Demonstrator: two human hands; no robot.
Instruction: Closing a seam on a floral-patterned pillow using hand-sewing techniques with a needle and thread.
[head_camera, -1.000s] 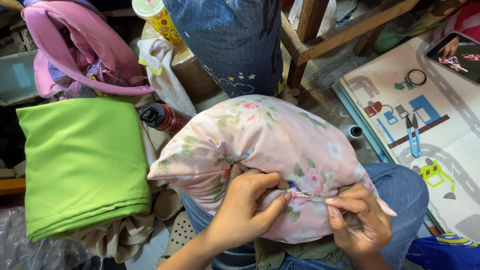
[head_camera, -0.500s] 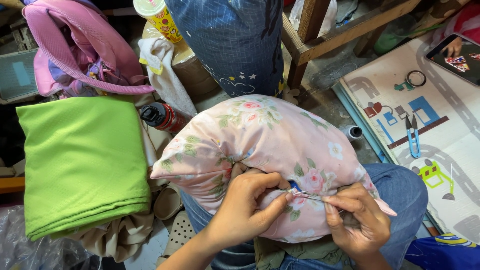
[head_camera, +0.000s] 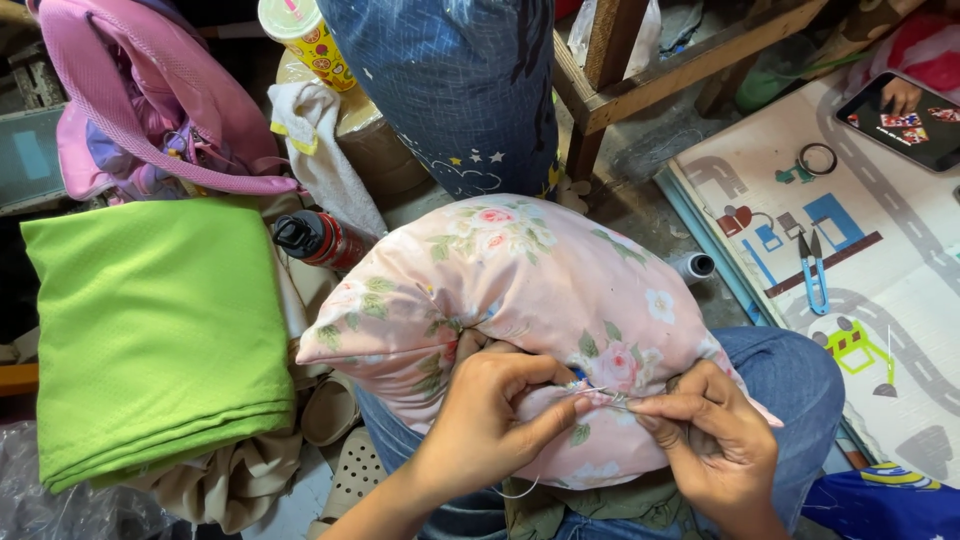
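At lower centre of the frame, the left hand (head_camera: 490, 425) pinches the seam of the pink floral stuffed fabric pillow (head_camera: 540, 300) on the lap while the right hand (head_camera: 715, 440) fingers clamp a thin metal needle (head_camera: 605, 395), which could prick the nearby left fingertips.

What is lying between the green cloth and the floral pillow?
In the head view, a dark bottle with a black cap lies between the green cloth and the floral pillow, on beige fabric.

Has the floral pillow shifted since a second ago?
No. The floral pillow sits the same against the green folded cloth and the blue snips; only the fingers at its seam shift.
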